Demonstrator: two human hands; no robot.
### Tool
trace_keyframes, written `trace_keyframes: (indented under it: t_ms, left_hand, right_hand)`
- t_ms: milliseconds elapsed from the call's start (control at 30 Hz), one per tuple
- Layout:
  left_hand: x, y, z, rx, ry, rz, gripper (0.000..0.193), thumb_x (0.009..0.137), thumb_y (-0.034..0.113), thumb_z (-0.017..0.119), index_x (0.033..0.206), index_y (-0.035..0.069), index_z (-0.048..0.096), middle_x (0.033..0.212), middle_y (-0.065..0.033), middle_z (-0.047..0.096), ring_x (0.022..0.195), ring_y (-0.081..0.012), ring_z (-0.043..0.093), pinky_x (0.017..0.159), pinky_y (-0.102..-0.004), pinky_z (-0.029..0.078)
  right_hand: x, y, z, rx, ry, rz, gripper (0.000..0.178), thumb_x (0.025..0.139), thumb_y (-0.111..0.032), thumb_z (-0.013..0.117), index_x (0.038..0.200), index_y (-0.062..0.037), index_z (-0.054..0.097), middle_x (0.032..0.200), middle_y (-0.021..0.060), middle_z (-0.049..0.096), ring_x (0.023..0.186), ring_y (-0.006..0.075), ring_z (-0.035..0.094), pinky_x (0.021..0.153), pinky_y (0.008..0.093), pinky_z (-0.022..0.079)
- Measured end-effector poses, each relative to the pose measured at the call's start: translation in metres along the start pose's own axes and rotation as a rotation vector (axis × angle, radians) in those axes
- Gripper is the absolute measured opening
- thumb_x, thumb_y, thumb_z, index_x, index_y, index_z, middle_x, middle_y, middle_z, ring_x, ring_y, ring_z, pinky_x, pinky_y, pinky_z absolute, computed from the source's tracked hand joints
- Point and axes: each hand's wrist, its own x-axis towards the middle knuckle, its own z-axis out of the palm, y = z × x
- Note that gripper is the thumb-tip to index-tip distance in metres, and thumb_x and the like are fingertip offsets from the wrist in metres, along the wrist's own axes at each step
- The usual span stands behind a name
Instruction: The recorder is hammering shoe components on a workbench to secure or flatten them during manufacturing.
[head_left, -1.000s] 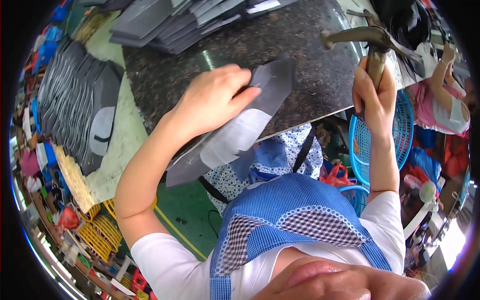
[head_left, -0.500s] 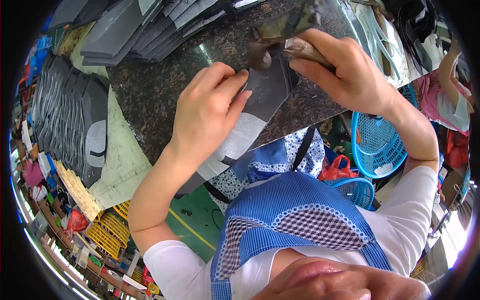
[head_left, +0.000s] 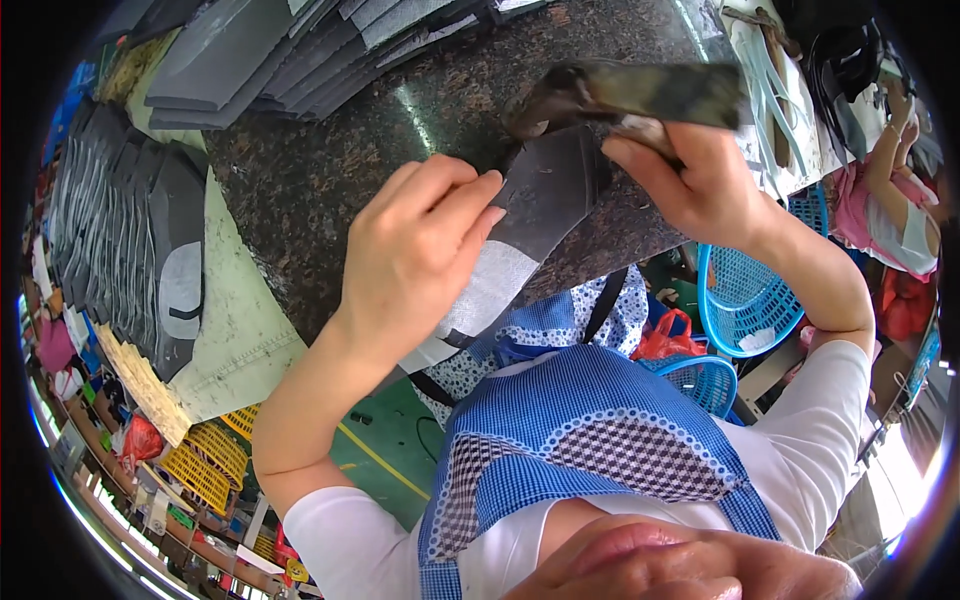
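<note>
On a dark speckled stone slab (head_left: 300,220) lies a flat dark grey cut piece (head_left: 550,190) with a light grey patch near its lower end. My left hand (head_left: 410,240) pinches its left edge, thumb and fingers close together. My right hand (head_left: 700,185) is wrapped round the short wooden handle of a hammer (head_left: 655,95). The hammer's dark head is somewhat blurred and sits at the far end of the grey piece; whether it touches the piece I cannot tell.
Stacked dark grey pieces (head_left: 240,60) lie at the far left of the slab, and a row of similar pieces (head_left: 120,220) stands on the pale board (head_left: 240,320). Blue baskets (head_left: 750,290) are below right. A co-worker's arm (head_left: 885,150) shows at far right.
The hammer has turned so its head now points to the right, over my right hand. My right hand has shifted slightly right and down; my left hand keeps the piece nearly in place.
</note>
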Motion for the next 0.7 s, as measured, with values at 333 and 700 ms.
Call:
trace_keyframes:
  t_ms: [333,700]
  left_hand:
    - [-0.008,-0.006,-0.005,0.069,-0.021,0.017,0.018,0.077,0.012,0.078,0.092,0.007,0.071,0.078,-0.0055,0.063,0.073,-0.0247,0.064,0.064,-0.0368,0.052]
    - [-0.024,0.002,-0.006,-0.110,-0.035,-0.125,0.008,0.078,0.010,0.076,0.084,0.007,0.072,0.082,-0.0051,0.065,0.075,-0.0262,0.065,0.064,-0.0381,0.052]
  right_hand:
    - [-0.005,-0.020,0.009,-0.197,-0.223,-0.129,0.021,0.091,-0.018,0.070,0.098,-0.0085,0.053,0.056,0.0122,0.053,0.050,0.0345,0.058,0.045,0.0445,0.043]
    - [-0.011,-0.028,0.006,0.007,-0.181,-0.117,0.019,0.093,-0.013,0.068,0.102,-0.0041,0.054,0.061,0.0152,0.055,0.053,0.0367,0.058,0.046,0.0418,0.042]
